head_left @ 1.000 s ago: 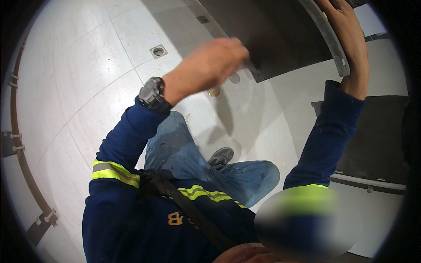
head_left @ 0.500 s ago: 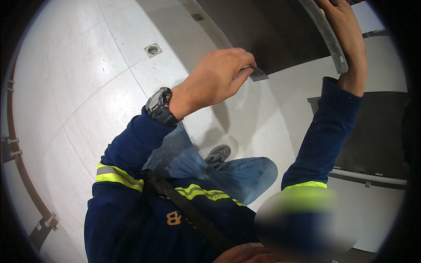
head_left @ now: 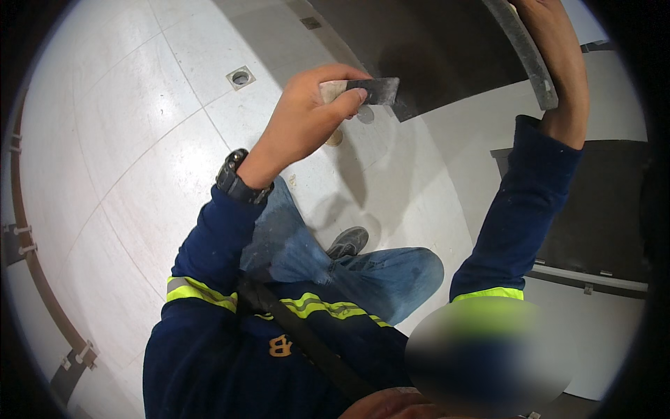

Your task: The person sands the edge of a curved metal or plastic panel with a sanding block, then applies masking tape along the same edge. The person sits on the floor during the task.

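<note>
My left hand (head_left: 296,115) is closed around a scraper (head_left: 380,91) with a pale grip and a flat, dark, rectangular blade. The thumb presses on the blade near the grip. The blade points right, in front of a large dark panel (head_left: 453,49); I cannot tell whether they touch. Along the panel's right side runs a thick grey edge (head_left: 525,52). My right hand (head_left: 544,14) is up behind that edge, at the top of the picture, with its wrist beside the edge's lower end. Its fingers are mostly cut off or hidden.
Pale floor tiles (head_left: 132,126) carry a square drain (head_left: 241,77) and a smaller dark square fitting (head_left: 310,23). My shoe (head_left: 347,242) and bent legs are below. Another dark panel (head_left: 583,209) with a light rail (head_left: 593,277) stands at the right. Brackets (head_left: 87,355) line the left wall.
My left hand has drawn back to the left and turned, so the scraper's blade now shows its flat face and sits higher. The right arm has barely moved.
</note>
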A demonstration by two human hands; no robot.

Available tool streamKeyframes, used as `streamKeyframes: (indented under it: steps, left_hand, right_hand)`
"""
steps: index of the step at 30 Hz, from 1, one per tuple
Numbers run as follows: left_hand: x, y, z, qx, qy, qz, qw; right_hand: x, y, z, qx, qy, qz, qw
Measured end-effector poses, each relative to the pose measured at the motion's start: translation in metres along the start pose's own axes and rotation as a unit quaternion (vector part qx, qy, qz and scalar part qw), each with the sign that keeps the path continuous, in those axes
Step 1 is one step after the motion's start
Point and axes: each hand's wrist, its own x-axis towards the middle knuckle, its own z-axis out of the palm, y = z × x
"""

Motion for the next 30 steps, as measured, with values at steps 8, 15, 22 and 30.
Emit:
streamKeyframes:
  steps: [8, 15, 22, 30]
  left_hand:
    - [0.007, 0.008, -0.002, 0.239, -0.001, 0.195, 0.951]
    - [0.002, 0.003, 0.004, 0.197, 0.042, 0.159, 0.967]
    - [0.013, 0.01, -0.022, 0.117, -0.021, 0.094, 0.989]
    - [0.047, 0.029, -0.036, 0.184, -0.146, 0.089, 0.968]
  right_hand:
    - [-0.003, 0.0, -0.002, -0.049, 0.005, 0.0, 0.999]
    - [-0.004, 0.003, -0.006, -0.061, 0.002, 0.004, 0.998]
    - [0.0, 0.012, -0.011, -0.049, -0.012, -0.029, 0.998]
    - [-0.002, 0.015, -0.015, -0.019, -0.01, -0.025, 0.999]
